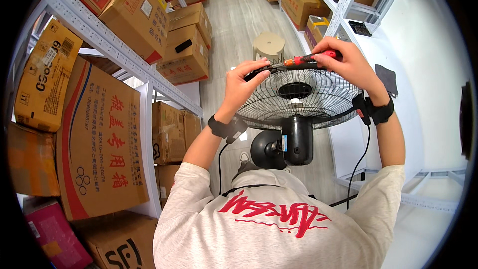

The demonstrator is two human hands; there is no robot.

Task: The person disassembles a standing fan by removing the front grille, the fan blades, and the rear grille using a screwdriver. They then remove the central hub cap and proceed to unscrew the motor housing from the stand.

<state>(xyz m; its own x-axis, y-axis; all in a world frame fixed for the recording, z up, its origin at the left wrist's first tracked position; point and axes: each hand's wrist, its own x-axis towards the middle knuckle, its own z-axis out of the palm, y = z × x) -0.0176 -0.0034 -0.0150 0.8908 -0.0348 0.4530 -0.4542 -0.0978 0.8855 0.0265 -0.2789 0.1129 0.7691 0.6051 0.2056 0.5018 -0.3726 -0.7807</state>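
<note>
A black fan (294,97) with a round wire guard stands in front of me, its motor housing (298,142) toward my body. My left hand (241,83) is closed at the far left part of the guard's rim, over a dark piece whose kind I cannot make out. In my right hand (351,65), fingers closed, is a screwdriver (302,60) with a red and black handle. It lies nearly level along the far rim, its metal shaft pointing left toward my left fingertips. Whether its tip sits in a screw is too small to tell.
Shelving (107,30) with cardboard boxes (104,139) lines the left side. A beige stool (269,46) stands beyond the fan. More boxes (301,2) fill a rack at the far right; a grey cloth (386,79) lies on the white surface. Cables (362,162) hang from both wristbands.
</note>
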